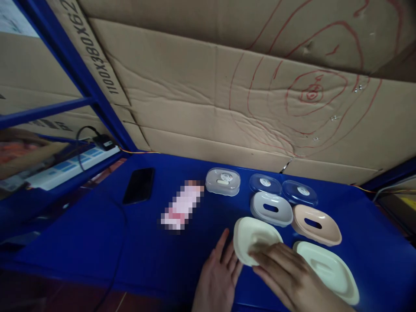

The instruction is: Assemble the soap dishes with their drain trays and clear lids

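My right hand (286,273) is closed on a cream oval soap dish (253,232), its fingers reaching inside and over the near rim. Beside the dish's left edge, my left hand (217,277) is open, fingers apart and palm up; whether its fingertips touch the dish I cannot tell. A pale green oval dish (334,271) lies to the right, partly behind my right forearm. Farther back are a light grey dish (260,212) and a peach dish (329,227), each with an oval slot in its base. Two clear lids with round stickers, one left (256,184) and one right (292,193), lie behind them.
A lidded soap box (222,184) stands at the back of the blue table (146,247). Left of it are a blurred-out pink item (182,206) and a black phone (139,185). A cardboard wall (195,86) rises behind; a power strip (74,167) with cables is at left.
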`<state>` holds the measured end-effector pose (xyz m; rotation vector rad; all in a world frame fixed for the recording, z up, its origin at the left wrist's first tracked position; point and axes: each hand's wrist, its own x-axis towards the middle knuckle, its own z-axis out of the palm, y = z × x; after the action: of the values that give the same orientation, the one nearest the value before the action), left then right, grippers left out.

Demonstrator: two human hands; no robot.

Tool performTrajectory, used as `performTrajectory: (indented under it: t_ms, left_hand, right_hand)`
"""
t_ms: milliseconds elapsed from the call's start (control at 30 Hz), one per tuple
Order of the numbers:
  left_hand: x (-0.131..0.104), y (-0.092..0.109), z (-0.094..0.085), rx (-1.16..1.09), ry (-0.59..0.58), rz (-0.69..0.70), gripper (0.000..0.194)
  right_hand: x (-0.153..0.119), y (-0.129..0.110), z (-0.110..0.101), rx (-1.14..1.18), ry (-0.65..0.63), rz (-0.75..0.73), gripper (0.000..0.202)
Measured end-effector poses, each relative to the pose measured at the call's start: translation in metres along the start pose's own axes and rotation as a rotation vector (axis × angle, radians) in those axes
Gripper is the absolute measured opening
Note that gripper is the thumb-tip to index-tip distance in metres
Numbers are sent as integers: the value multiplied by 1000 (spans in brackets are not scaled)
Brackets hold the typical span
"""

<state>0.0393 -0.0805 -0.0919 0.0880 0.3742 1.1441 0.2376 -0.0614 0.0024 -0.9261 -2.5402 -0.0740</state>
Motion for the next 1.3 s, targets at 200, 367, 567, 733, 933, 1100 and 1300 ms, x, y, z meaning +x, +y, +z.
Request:
performTrajectory:
  t_ms: [200, 367, 567, 733, 933, 1100, 1300]
  left_hand:
    - [-1, -9, 26, -77, -78, -58, 50]
    - [-2, 3, 13, 6, 6, -11, 44]
    - [1, 0, -3, -9, 35, 16, 42]
    - [3, -3, 8, -158, -78, -44, 43]
    - [-3, 3, 23, -262, -150, -74, 45]
    - [-1, 3, 21, -252, -238, -65, 42]
    - [0, 3, 14, -233, -143, -1, 40]
  right_hand:
    - [11, 15, -10, 106, 4, 68, 36]
    - [-14, 83, 12, -192, -28, 272, 35]
    - [-19, 74, 24, -213, -28, 228, 34]
    - [5, 5, 4, -47, -14, 60, 33]
    - [15, -21, 2, -71, 23, -49, 35]
    - [18, -17, 5, -64, 17, -48, 34]
    - [21, -11, 7, -63, -22, -117, 36]
